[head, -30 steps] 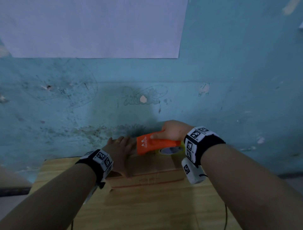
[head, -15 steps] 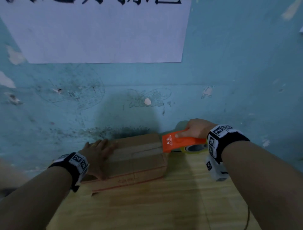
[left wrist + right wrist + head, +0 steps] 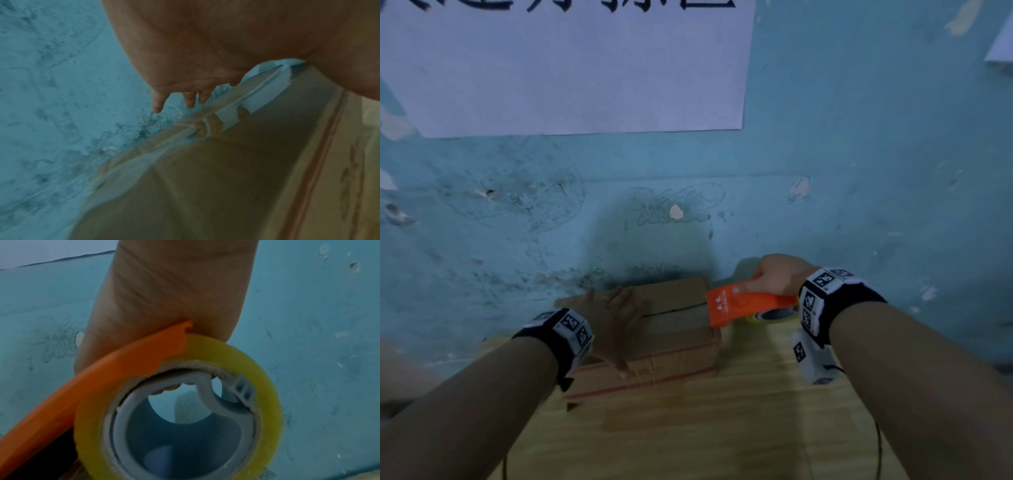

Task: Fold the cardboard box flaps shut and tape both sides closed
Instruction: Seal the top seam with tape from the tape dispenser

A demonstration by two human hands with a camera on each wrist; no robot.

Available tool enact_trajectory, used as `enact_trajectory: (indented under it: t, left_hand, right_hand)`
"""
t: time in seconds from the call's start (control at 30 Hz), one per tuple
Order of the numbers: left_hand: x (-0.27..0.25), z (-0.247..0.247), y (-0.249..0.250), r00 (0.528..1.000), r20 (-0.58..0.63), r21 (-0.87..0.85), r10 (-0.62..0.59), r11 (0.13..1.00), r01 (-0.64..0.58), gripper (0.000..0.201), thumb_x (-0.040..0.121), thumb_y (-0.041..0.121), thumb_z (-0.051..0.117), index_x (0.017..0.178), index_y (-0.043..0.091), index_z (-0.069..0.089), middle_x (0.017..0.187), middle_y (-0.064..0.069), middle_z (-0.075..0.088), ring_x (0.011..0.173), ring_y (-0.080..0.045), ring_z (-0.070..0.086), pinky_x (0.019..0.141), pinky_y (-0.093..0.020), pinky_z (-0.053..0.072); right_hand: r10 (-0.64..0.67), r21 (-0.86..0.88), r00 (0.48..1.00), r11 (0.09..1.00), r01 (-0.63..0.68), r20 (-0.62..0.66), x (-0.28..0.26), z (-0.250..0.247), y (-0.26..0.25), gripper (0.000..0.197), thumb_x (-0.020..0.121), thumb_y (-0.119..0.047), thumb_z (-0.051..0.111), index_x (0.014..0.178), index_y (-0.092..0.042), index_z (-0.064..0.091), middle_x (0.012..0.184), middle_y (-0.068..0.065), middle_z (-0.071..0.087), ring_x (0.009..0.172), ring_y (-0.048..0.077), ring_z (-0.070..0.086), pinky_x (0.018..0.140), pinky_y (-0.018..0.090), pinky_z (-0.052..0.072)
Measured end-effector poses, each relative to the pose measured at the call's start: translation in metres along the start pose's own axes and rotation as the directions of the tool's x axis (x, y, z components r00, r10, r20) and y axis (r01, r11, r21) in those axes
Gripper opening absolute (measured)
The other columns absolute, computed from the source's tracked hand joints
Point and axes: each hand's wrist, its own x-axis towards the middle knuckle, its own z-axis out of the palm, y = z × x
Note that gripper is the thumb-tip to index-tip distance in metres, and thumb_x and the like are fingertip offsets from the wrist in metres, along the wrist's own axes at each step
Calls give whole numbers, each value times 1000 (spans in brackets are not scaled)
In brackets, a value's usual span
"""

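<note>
We press the left hand (image 3: 608, 317) flat on the box (image 3: 674, 322) — its seam runs left-right toward the dispenser (image 3: 743, 303), grasped by the right hand (image 3: 779, 274) just beside the box's right end.

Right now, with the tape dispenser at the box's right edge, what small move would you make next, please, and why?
Probably tip the orange tape dispenser down over the cardboard box's right edge to cut the strip. The right hand holds it just past the top seam, while the left hand lies flat on the top.
</note>
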Motion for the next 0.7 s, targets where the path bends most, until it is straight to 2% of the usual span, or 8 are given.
enact_trajectory:
  t: [0.1,0.33,0.5,0.7]
  left_hand:
    - [4,-22,16,999,-31,-73,-10,997,8,135,54,84,60,147,34,-23,160,-3,-21,150,-26,-9,117,-62,4]
    - [26,-52,40,998,-56,-140,3,990,-10,138,52,84,62,148,31,-22,161,-3,-19,150,-25,-6,118,-61,4]
    - [36,-61,51,998,-58,-140,23,990,-31,137,52,83,64,150,30,-15,161,-2,-18,150,-26,-7,117,-62,4]
    - [47,-76,67,1000,-29,-177,4,984,-9,135,52,80,66,150,33,-13,160,-4,-20,150,-28,-9,116,-64,3]
  right_hand:
    - [-17,16,1000,1000,17,-7,-1,0,4,47,75,-75,49,61,-30,49,67,-8,55,68,13,56,69,29,44]
    - [-29,49,999,998,31,-38,4,-3,11,52,77,-74,48,59,-26,53,61,-3,55,60,12,54,63,28,41]
    - [-60,65,996,996,64,-58,6,-8,19,47,81,-70,49,57,-29,47,60,-9,50,58,7,48,70,29,43]
    - [-84,108,995,990,89,-48,17,-11,36,52,81,-70,49,60,-23,59,62,-2,60,60,12,56,64,29,43]
